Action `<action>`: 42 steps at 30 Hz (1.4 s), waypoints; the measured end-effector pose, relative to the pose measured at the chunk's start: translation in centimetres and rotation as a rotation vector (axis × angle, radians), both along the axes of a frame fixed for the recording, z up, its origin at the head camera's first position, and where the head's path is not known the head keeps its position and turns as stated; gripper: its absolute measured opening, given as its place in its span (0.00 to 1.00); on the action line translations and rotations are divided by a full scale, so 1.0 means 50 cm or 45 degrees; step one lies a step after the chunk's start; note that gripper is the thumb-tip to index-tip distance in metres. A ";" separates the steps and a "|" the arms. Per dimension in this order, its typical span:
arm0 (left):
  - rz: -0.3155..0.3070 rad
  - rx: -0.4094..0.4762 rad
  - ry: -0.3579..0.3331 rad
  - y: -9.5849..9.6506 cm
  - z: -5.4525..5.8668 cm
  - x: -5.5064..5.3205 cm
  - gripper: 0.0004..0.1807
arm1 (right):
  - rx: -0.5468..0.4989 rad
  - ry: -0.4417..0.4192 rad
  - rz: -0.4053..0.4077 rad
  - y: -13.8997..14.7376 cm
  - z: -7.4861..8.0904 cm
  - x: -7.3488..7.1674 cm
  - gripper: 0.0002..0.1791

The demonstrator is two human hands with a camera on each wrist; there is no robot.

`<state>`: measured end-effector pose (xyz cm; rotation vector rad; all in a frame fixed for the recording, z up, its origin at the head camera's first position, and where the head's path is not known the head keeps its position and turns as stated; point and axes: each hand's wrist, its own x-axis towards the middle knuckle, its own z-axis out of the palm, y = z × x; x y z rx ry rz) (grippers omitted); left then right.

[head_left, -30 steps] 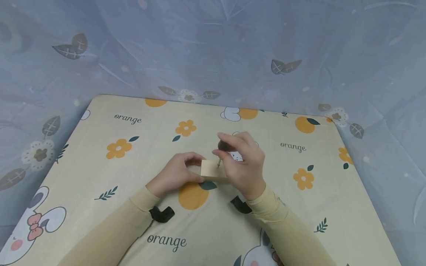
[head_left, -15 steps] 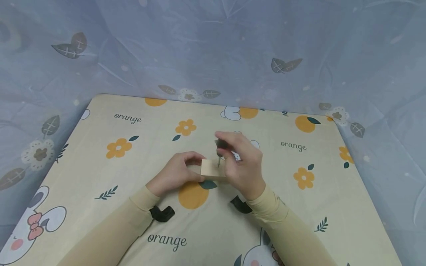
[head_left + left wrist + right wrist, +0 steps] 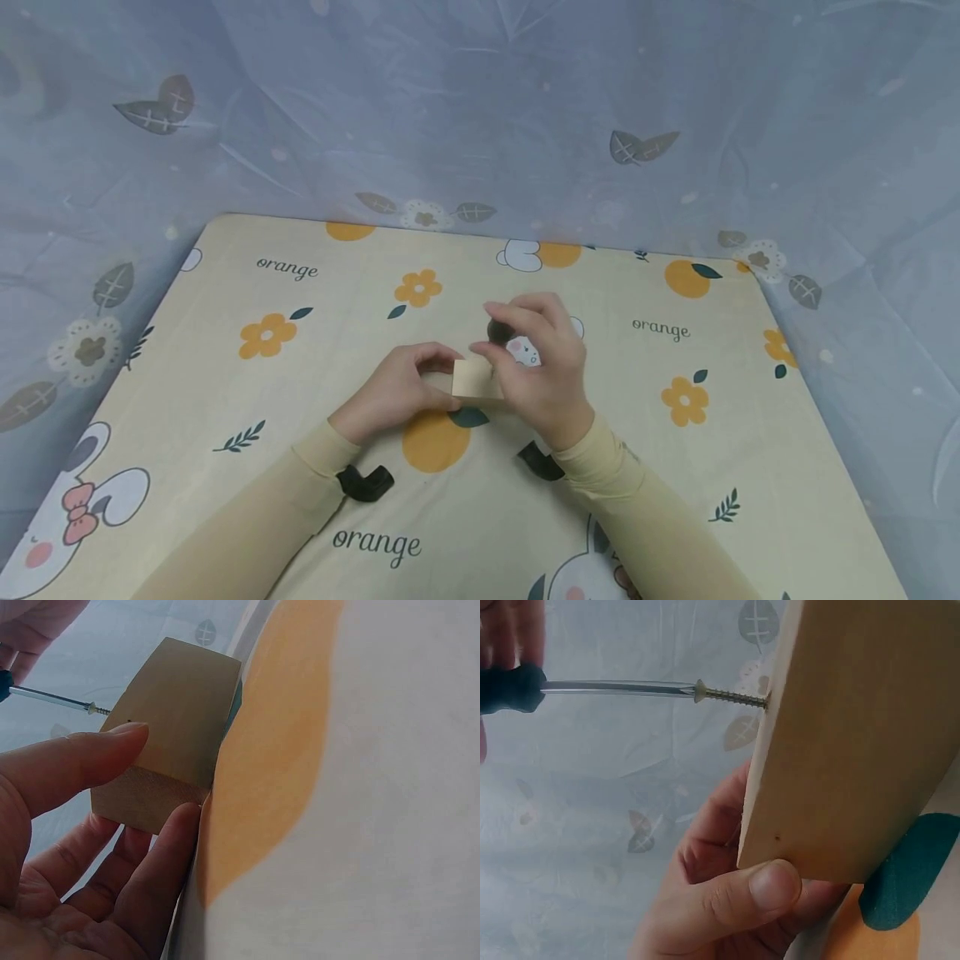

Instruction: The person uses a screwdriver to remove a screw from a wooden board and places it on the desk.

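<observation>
A pale wooden block (image 3: 472, 379) stands on the patterned cloth. My left hand (image 3: 397, 387) grips its left end, the thumb on the near face. A screw (image 3: 735, 696) stands out from the block's top face, its tip in the wood and most of its thread showing in the right wrist view. The shaft of a screwdriver (image 3: 615, 688) lines up with the screw, its tip at the screw head. My right hand (image 3: 547, 362) holds the screwdriver's dark handle (image 3: 501, 332) between thumb and fingers, above the block. In the head view, this hand hides the block's right end.
A cream tablecloth (image 3: 337, 292) printed with oranges, flowers and rabbits covers the table. Behind it hangs a blue-grey patterned curtain (image 3: 450, 108). Black curved pieces (image 3: 366, 483) show by both wrists. A small dark spot (image 3: 777, 838) marks the block's face.
The right hand's fingers have closed further round the screwdriver handle, then spread again, with the hand shifting slightly left. The left hand and the block have stayed in place.
</observation>
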<state>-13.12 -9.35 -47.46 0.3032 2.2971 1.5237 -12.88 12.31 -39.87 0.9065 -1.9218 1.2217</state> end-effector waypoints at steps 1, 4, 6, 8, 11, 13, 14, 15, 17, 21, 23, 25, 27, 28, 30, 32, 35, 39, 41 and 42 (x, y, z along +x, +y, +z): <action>0.000 -0.001 0.000 0.000 0.000 0.000 0.27 | 0.003 0.007 -0.014 0.000 0.000 0.001 0.24; -0.002 -0.004 -0.001 0.001 0.000 -0.001 0.27 | 0.008 0.023 -0.049 0.001 0.001 0.004 0.23; -0.001 -0.005 -0.005 0.001 0.000 -0.001 0.26 | 0.015 0.020 -0.066 0.001 0.001 0.006 0.22; 0.001 -0.011 -0.004 0.001 -0.001 -0.001 0.26 | 0.015 0.014 -0.070 0.001 0.003 0.007 0.21; 0.005 -0.018 -0.002 0.001 -0.001 -0.002 0.26 | 0.014 0.011 -0.062 0.001 0.003 0.006 0.20; 0.006 -0.022 -0.001 0.000 -0.001 -0.002 0.26 | 0.012 0.011 -0.053 0.001 0.003 0.006 0.20; 0.006 -0.020 -0.002 0.000 -0.002 -0.002 0.26 | 0.015 0.011 -0.049 0.001 0.003 0.005 0.20; 0.007 -0.019 -0.003 -0.001 -0.002 -0.002 0.26 | 0.017 0.007 -0.044 0.001 0.003 0.005 0.20; 0.008 -0.015 -0.003 -0.001 -0.003 -0.002 0.26 | 0.017 -0.007 -0.030 0.001 0.003 0.004 0.20; 0.008 -0.008 -0.005 -0.001 -0.003 -0.002 0.26 | 0.016 -0.043 -0.009 0.001 0.004 0.004 0.20; 0.005 -0.007 -0.008 0.000 -0.003 -0.002 0.27 | 0.019 -0.055 0.003 0.001 0.002 0.003 0.21; 0.001 -0.008 -0.011 0.000 -0.004 -0.002 0.27 | 0.020 -0.064 0.023 0.003 0.000 0.002 0.22; 0.000 -0.011 -0.013 0.000 -0.004 -0.003 0.28 | 0.014 -0.074 0.052 0.004 -0.002 -0.001 0.23; 0.002 -0.014 -0.014 -0.001 -0.004 -0.003 0.28 | 0.009 -0.082 0.066 0.004 -0.003 -0.002 0.24; 0.001 -0.017 -0.008 -0.001 -0.004 -0.003 0.27 | -0.012 -0.084 0.088 0.005 -0.005 -0.006 0.26; 0.001 -0.016 -0.002 -0.002 -0.004 -0.003 0.27 | -0.032 -0.076 0.087 0.005 -0.008 -0.008 0.28; -0.003 -0.004 0.006 -0.002 -0.004 -0.003 0.27 | -0.050 -0.045 0.059 0.004 -0.011 -0.010 0.29; -0.004 0.003 0.004 -0.002 -0.004 -0.003 0.27 | -0.062 0.003 0.013 0.000 -0.013 -0.005 0.25; -0.004 0.000 0.002 -0.002 -0.004 -0.003 0.27 | -0.073 0.024 -0.009 -0.001 -0.013 -0.003 0.23; -0.004 -0.004 0.002 -0.001 -0.004 -0.003 0.27 | -0.077 0.034 -0.020 -0.001 -0.012 -0.002 0.22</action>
